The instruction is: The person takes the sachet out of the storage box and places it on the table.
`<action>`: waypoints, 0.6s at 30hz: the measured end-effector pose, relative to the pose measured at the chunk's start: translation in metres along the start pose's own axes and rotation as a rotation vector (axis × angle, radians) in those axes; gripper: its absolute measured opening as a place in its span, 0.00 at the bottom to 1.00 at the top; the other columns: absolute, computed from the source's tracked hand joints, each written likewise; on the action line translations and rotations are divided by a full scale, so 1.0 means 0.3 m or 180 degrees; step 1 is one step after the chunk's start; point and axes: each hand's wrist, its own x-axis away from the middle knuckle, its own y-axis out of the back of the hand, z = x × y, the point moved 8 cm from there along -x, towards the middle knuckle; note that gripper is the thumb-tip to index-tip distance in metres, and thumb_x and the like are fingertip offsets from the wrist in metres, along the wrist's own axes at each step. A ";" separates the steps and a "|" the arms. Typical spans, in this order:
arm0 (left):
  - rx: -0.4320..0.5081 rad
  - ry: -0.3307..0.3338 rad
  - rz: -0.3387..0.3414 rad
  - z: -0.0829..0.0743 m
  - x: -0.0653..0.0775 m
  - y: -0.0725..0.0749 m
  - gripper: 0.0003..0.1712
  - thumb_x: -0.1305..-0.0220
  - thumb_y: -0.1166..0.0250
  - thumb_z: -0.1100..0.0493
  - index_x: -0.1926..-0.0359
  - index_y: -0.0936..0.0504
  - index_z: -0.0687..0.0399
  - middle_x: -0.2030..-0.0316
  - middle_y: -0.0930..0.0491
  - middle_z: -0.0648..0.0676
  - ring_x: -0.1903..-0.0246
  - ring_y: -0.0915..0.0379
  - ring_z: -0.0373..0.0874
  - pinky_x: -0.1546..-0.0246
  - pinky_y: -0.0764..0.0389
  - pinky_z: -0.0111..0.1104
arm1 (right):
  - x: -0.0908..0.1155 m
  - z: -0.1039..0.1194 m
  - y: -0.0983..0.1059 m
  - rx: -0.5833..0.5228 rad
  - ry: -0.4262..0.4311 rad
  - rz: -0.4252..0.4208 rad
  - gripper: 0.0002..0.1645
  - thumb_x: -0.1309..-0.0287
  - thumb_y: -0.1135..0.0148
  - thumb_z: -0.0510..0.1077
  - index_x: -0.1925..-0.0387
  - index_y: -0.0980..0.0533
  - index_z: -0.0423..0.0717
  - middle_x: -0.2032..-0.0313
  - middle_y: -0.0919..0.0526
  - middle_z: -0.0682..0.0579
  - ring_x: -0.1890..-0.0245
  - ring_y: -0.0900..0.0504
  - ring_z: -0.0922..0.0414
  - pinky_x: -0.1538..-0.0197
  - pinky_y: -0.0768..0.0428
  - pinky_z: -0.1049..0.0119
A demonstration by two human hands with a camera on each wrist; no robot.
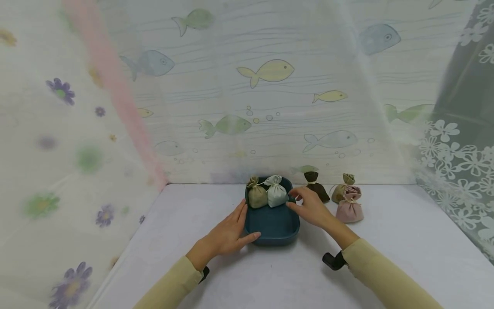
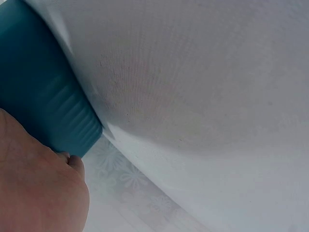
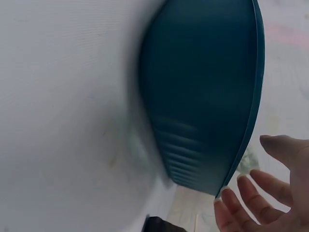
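A dark blue tray (image 1: pixel 272 227) with a raised rim sits on the white table. Inside its far end stand a tan drawstring pouch (image 1: pixel 257 198) and a pale grey-white one, the light pouch (image 1: pixel 277 196), side by side. My left hand (image 1: pixel 227 234) lies along the tray's left side, fingers straight and thumb reaching over the near rim. The left wrist view has this hand (image 2: pixel 38 179) against the outer wall (image 2: pixel 43 82). At the right rim is my right hand (image 1: pixel 311 207), fingers apart and slightly bent; the right wrist view has its fingertips (image 3: pixel 226 192) right at the rim.
Right of the tray stand a dark brown pouch (image 1: pixel 317 189), an olive-tan pouch (image 1: pixel 339 193) and a pink pouch (image 1: pixel 350 211). A fish-print curtain (image 1: pixel 231 94) hangs behind the table (image 1: pixel 185 206). A black wrist-camera mount (image 1: pixel 334 260) juts from the right sleeve.
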 end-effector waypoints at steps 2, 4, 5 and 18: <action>-0.0002 -0.0017 -0.0013 0.001 -0.002 -0.001 0.62 0.30 0.62 0.19 0.18 0.61 0.63 0.18 0.70 0.57 0.20 0.66 0.50 0.23 0.46 0.47 | -0.011 -0.001 -0.001 0.0018 0.0004 -0.0046 0.20 0.34 0.33 0.41 0.46 0.21 0.31 0.53 0.18 0.37 0.53 0.19 0.42 0.53 0.19 0.49; -0.0016 -0.0012 0.0000 0.002 -0.003 -0.002 0.62 0.31 0.63 0.19 0.18 0.62 0.63 0.18 0.71 0.57 0.20 0.66 0.50 0.23 0.47 0.47 | -0.022 -0.005 -0.001 0.0029 -0.0016 -0.0098 0.20 0.34 0.32 0.40 0.46 0.21 0.31 0.54 0.18 0.36 0.53 0.19 0.42 0.53 0.19 0.48; -0.0013 -0.0011 0.0005 0.001 -0.003 -0.002 0.62 0.31 0.63 0.18 0.18 0.62 0.63 0.18 0.71 0.57 0.20 0.66 0.50 0.23 0.47 0.47 | -0.027 -0.007 -0.001 0.0028 -0.0032 -0.0119 0.20 0.35 0.32 0.40 0.46 0.21 0.31 0.54 0.18 0.37 0.53 0.19 0.42 0.53 0.19 0.48; 0.0033 -0.0060 -0.0034 -0.012 0.001 0.012 0.61 0.29 0.61 0.21 0.19 0.60 0.65 0.18 0.69 0.60 0.20 0.64 0.53 0.24 0.46 0.49 | -0.106 -0.022 -0.024 -0.0180 -0.0255 -0.0125 0.26 0.34 0.35 0.38 0.41 0.26 0.24 0.49 0.19 0.31 0.49 0.18 0.38 0.44 0.20 0.44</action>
